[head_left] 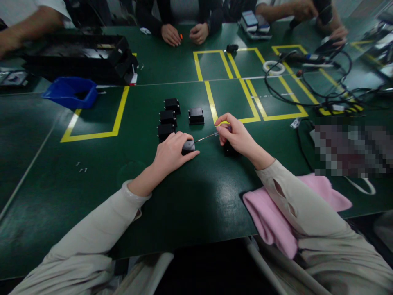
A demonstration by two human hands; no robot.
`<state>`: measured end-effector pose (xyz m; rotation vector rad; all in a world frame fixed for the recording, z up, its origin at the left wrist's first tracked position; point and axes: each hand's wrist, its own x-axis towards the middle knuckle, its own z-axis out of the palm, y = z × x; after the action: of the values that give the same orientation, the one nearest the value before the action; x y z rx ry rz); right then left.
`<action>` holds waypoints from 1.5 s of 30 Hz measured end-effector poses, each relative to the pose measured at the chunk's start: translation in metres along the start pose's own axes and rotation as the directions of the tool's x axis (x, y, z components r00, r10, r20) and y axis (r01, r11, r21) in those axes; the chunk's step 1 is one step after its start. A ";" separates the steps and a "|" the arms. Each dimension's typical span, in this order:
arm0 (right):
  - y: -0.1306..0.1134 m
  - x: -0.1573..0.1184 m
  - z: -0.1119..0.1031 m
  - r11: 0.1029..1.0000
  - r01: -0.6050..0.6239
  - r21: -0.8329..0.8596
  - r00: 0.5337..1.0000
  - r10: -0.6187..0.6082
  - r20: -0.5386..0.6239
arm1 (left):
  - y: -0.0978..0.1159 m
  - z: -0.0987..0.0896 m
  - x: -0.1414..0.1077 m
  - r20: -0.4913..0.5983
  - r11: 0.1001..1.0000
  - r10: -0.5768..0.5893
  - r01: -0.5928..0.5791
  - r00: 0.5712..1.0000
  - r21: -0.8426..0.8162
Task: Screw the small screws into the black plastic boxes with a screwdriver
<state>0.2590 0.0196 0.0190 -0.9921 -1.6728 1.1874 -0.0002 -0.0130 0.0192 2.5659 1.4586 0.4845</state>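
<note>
The left hand (175, 148) is closed over a small dark block (189, 145), fingers across its top and thumb along the near side. The right hand (231, 133) pinches a slim screwdriver (205, 137) by its handle between thumb and fingers. The held block sits on the bench (211, 196), in front of the person and to the left of the right hand. This grip appears intended to steady the block against the tool's pressure; the pinch would permit the handle to be turned in the fingers.

The screwdriver's long axis runs sideways at a shallow slant, handle to the right, tip to the left and slightly toward the person, directed at the block's exposed right end. Whether the tip engages a screw cannot be determined. The block is largely covered; its long axis appears to lie left to right.

Another black block (231, 149) lies partly hidden beneath the right hand. Beyond the left hand, three blocks (168, 117) stand in a row leading away from the person, with a single block (196, 116) to their right, presumably placed within easy reach. Small loose pieces (81, 169), possibly screws, lie on the left. Farther out are a blue bin (72, 91) and, under the right sleeve, a pink cloth (259, 211).
</note>
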 end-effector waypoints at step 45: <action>-0.002 0.000 -0.001 1.000 0.026 0.001 1.000 -0.026 0.006 | 0.000 0.001 -0.001 -0.009 1.000 0.000 0.000 1.000 -0.002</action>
<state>0.2594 0.0193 0.0210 -0.9643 -1.6847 1.1746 -0.0006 -0.0133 0.0183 2.5655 1.4602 0.4981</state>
